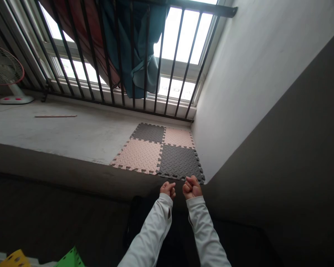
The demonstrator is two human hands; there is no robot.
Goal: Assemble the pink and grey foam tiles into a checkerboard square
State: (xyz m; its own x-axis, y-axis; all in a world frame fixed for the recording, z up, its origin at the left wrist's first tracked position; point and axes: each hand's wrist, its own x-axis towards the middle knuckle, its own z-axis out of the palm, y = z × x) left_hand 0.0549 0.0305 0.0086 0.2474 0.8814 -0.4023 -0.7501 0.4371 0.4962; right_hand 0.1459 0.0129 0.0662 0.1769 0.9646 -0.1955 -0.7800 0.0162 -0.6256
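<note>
Four foam tiles [158,152], pink and grey, interlocked on concrete [58,129]. Left hand [167,190] and right hand [192,187] both clenched, nothing visibly held, right at the tiles' near edge; contact hard to call from this angle. Barred window [183,37] beyond, fan [5,68] far left.

The left hand [167,190] and right hand [192,187] were curled into fists near interlocking foam floor mats [157,150] beneath a barred window [180,40].

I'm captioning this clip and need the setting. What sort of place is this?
Probably a plain room in a home, beside a window: a barred window grille with teal cloth hanging behind it, a white electric fan, and interlocking foam floor mats on bare concrete.
</note>
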